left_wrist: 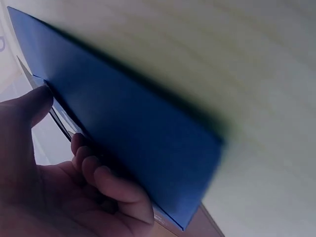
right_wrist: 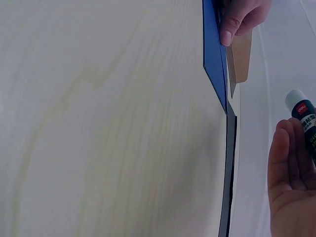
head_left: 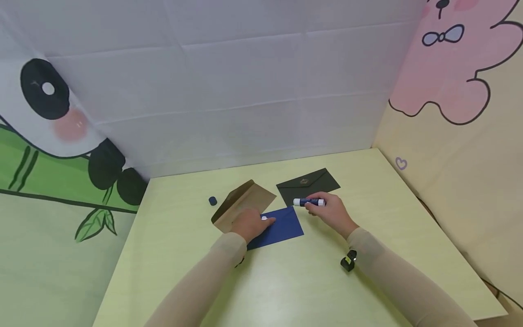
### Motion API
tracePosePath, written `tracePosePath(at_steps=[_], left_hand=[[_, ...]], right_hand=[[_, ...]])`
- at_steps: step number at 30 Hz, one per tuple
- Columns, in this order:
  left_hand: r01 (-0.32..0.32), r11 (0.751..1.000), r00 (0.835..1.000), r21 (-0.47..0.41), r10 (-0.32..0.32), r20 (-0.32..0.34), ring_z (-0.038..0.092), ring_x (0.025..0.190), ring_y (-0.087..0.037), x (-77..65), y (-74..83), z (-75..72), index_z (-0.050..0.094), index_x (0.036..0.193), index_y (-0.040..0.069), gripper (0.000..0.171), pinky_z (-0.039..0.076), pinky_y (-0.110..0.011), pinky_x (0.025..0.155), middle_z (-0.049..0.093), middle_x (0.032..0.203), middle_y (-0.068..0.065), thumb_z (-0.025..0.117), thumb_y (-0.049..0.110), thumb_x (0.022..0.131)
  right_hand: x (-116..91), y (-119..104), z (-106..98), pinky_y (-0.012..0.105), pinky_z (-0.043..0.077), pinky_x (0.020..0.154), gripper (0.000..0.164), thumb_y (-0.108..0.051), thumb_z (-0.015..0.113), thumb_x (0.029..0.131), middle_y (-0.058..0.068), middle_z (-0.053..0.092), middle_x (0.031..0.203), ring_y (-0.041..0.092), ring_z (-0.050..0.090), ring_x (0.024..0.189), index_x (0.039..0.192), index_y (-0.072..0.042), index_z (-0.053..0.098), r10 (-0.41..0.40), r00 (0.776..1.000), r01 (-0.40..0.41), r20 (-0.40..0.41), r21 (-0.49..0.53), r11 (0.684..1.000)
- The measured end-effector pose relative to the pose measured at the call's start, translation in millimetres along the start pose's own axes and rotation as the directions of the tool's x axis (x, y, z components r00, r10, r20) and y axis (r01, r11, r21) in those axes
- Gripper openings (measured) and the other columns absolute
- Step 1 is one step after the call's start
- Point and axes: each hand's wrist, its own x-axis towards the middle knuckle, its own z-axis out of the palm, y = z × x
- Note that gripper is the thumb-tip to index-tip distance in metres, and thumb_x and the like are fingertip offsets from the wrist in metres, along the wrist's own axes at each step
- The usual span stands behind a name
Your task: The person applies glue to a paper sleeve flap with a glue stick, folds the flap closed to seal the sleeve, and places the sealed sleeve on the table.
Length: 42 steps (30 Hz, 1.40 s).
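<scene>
A blue envelope [head_left: 282,227] lies on the table under my left hand [head_left: 250,223], whose thumb presses near a small white spot [head_left: 263,218]. In the left wrist view the fingers [left_wrist: 116,185] are curled against the edge of the blue envelope [left_wrist: 123,118]. My right hand [head_left: 332,211] grips a glue stick [head_left: 309,202] sideways, just above the envelope's far right corner. The glue stick [right_wrist: 303,116] shows a white end and a dark label in the right wrist view.
A brown envelope [head_left: 249,203] with its flap raised lies behind my left hand. A black envelope [head_left: 320,182] with a gold emblem lies behind the glue stick. A dark blue cap [head_left: 212,200] stands left of them on the pale table [head_left: 286,290]. A cloth wall [head_left: 245,91] rises behind.
</scene>
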Motion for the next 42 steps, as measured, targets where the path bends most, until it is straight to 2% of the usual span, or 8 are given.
tracePosePath(at_steps=[5,10,14,19,26,30,34,42], left_hand=[[0.012,1.0,1.0,-0.015,-0.012,-0.018,0.064,0.082,-0.021,0.9,-0.4,4.7,0.073,0.09,0.011,0.063,0.053,-0.038,0.076,0.066,0.082,-0.003,0.08,0.072,0.104],[0.011,0.996,0.999,-0.086,-0.015,-0.041,0.052,0.074,-0.019,-2.4,-2.1,5.6,0.061,0.075,0.014,0.065,0.042,-0.035,0.07,0.047,0.073,0.002,0.088,0.068,0.1],[0.01,0.988,0.999,-0.155,-0.018,-0.047,0.045,0.071,-0.018,-3.2,-4.5,5.6,0.053,0.072,0.016,0.065,0.036,-0.035,0.068,0.04,0.072,0.003,0.094,0.06,0.097],[-0.001,0.982,0.998,-0.186,-0.01,-0.056,0.044,0.068,-0.017,0.7,-9.5,6.8,0.055,0.071,0.015,0.062,0.034,-0.034,0.066,0.041,0.069,0.002,0.1,0.049,0.096],[0.003,0.975,0.999,-0.222,-0.01,-0.031,0.058,0.077,-0.021,6.4,-18.2,1.7,0.066,0.081,0.01,0.048,0.043,-0.034,0.07,0.057,0.078,-0.003,0.103,0.038,0.095],[-0.063,0.969,0.998,-0.238,0.054,-0.041,0.061,0.081,-0.024,19.4,-33.0,9.1,0.066,0.085,0.011,0.043,0.048,-0.036,0.072,0.061,0.083,-0.005,0.102,0.031,0.096],[-0.125,0.967,0.992,-0.223,0.126,-0.012,0.061,0.083,-0.023,40.3,-52.3,12.9,0.066,0.088,0.013,0.038,0.05,-0.037,0.072,0.062,0.086,-0.004,0.1,0.026,0.098],[-0.105,0.971,0.99,-0.215,0.123,0.072,0.067,0.088,-0.021,60.3,-63.8,-0.1,0.07,0.092,0.015,0.03,0.053,-0.034,0.079,0.069,0.092,-0.003,0.099,0.022,0.098]], right_hand=[[-1.6,1.8,-1.2,0.028,0.06,0.084,0.03,-0.022,0.084,0.111,0.02,0.086,0.115,0.024,0.075,0.097,0.133,-0.002,0.082,-0.007,1.0,0.007,0.005,-0.005,1.0],[-5.1,0.6,-2.4,0.029,0.06,0.084,0.031,-0.023,0.084,0.111,0.02,0.086,0.115,0.025,0.076,0.098,0.134,-0.002,0.081,-0.014,1.0,0.014,0.021,-0.009,1.0],[-6.2,1.7,-2.6,0.03,0.06,0.085,0.031,-0.024,0.083,0.111,0.02,0.086,0.116,0.025,0.076,0.098,0.134,-0.003,0.081,-0.016,1.0,0.016,0.026,-0.007,1.0],[-6.0,3.1,-2.0,0.031,0.061,0.086,0.03,-0.023,0.083,0.111,0.021,0.086,0.119,0.024,0.077,0.099,0.134,-0.004,0.082,-0.011,1.0,0.011,0.017,-0.003,1.0],[-6.5,4.1,-2.1,0.031,0.061,0.087,0.031,-0.023,0.083,0.111,0.022,0.085,0.122,0.024,0.078,0.099,0.135,-0.003,0.082,-0.002,1.0,0.002,0.02,0.008,1.0],[-6.4,4.6,-4.7,0.031,0.061,0.086,0.031,-0.023,0.083,0.11,0.021,0.086,0.12,0.024,0.077,0.098,0.134,-0.003,0.081,-0.011,1.0,0.01,0.019,0.022,1.0],[-1.4,2.9,-1.4,0.031,0.061,0.086,0.031,-0.023,0.083,0.11,0.02,0.086,0.117,0.023,0.077,0.097,0.133,-0.003,0.082,-0.013,1.0,0.013,0.007,0.021,1.0],[7.9,-0.3,6.6,0.03,0.061,0.084,0.031,-0.023,0.084,0.11,0.021,0.086,0.117,0.022,0.078,0.096,0.133,-0.003,0.082,0.003,1.0,-0.003,-0.013,0.022,1.0]])
